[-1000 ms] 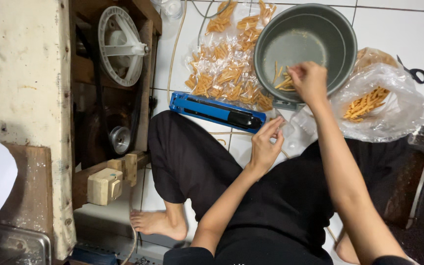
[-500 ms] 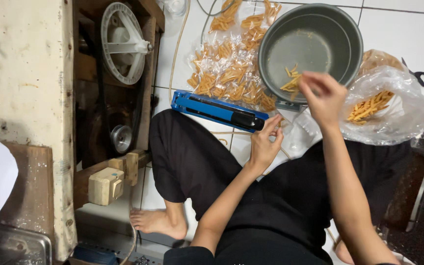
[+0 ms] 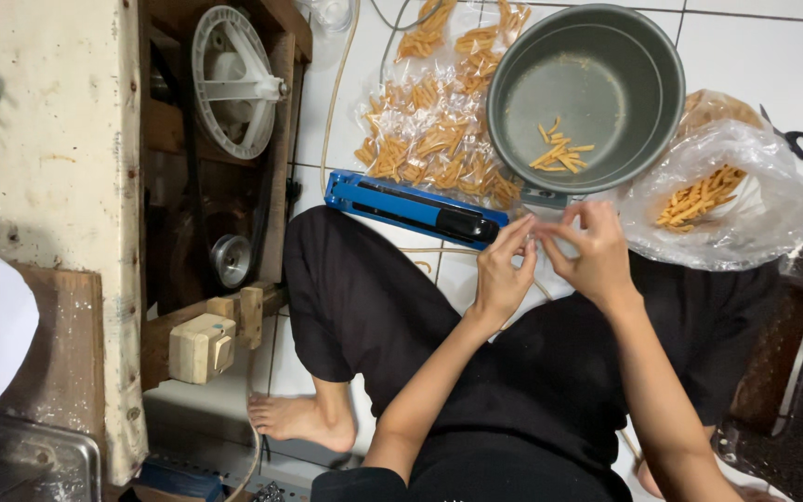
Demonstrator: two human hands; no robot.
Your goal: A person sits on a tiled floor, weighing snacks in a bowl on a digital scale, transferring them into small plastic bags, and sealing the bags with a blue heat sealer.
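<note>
My left hand and my right hand meet above my lap, fingertips pinching a small clear plastic bag that is hard to make out. Just beyond them lies a blue heat sealer on the white tiled floor. A grey metal bowl stands past the hands, with several orange snack sticks in its bottom. To the right of my right hand sits a large clear bag of the same sticks.
A pile of sealed snack packets lies left of the bowl. Black scissors rest at the far right. A wooden frame with a white wheel and a pulley stands on the left. My bare foot rests on the floor.
My right hand has come back from the bowl's rim down to my left hand. Both hands now hold the small bag together.
</note>
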